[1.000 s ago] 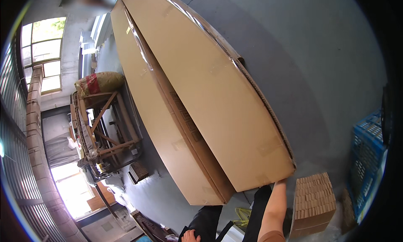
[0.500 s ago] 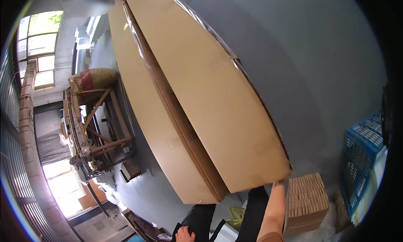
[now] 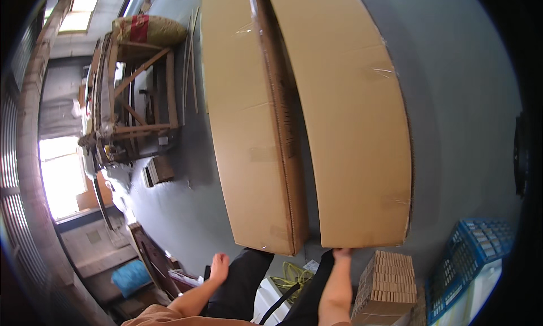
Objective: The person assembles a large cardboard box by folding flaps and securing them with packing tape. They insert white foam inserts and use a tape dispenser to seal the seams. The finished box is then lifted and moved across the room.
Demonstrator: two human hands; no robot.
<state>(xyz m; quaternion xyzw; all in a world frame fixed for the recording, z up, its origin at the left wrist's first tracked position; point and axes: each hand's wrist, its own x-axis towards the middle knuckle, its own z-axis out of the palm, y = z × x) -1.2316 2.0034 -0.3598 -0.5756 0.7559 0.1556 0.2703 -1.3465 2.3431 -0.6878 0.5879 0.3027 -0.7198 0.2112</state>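
Two long cardboard boxes lie side by side ahead of me, the left box (image 3: 249,156) and the right box (image 3: 362,145), with a narrow gap between them. Clear tape shows on both. My right hand (image 3: 341,253) grips the near end of the right box close to its left corner, its fingertips hidden at the lower edge. Off to the left, my left hand (image 3: 219,265) hangs by my thigh, loosely curled with nothing seen in it.
At my right stand a bundle of stacked cardboard pieces (image 3: 390,281) and a blue plastic crate (image 3: 469,258). A wooden frame (image 3: 144,94) bearing a stuffed sack (image 3: 158,30) is at the far left. Yellow-green strapping (image 3: 291,281) lies near my feet.
The boxes now run straighter in view, with a wider gap at their near ends. My right hand has shifted from the right box's right corner toward its left corner. My left hand has left my thigh.
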